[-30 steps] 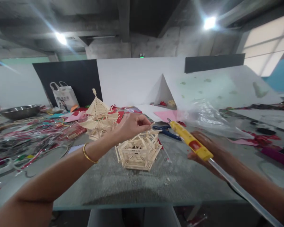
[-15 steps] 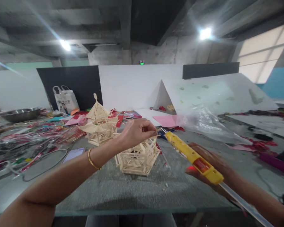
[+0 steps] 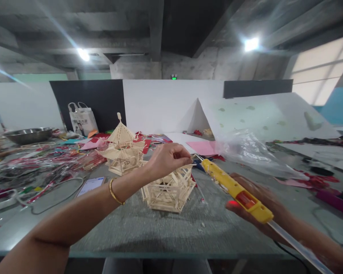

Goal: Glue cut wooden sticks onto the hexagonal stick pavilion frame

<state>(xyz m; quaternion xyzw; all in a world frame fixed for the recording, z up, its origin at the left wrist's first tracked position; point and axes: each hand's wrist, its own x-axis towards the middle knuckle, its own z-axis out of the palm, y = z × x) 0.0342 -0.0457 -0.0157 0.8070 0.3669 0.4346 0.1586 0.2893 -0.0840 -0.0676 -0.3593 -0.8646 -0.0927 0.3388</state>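
Observation:
My left hand (image 3: 171,158), with a gold bangle on the wrist, is above the open top of a small lattice model (image 3: 165,196) built from pale wooden sticks. Its thumb and forefinger are pinched on a thin wooden stick (image 3: 193,155), mostly hidden by the fingers. My right hand (image 3: 251,192) is wrapped round a yellow glue gun (image 3: 234,188), a clear glue stick (image 3: 297,243) trailing from its rear. The gun's metal nozzle (image 3: 199,156) points left, close to the left fingertips. Behind and left stands a pagoda-like stick model (image 3: 122,152) with a pointed roof.
A phone (image 3: 91,185) and a white cable lie left of the models. Plastic-wrapped materials (image 3: 60,163) and a metal bowl (image 3: 28,135) fill the far left. Clear plastic film (image 3: 248,152), pink paper (image 3: 201,147) and a purple object (image 3: 334,201) lie to the right.
The view has shifted slightly, so everything sits a little further right. Both hands keep nearly the same pose, with the nozzle still close to the left fingertips.

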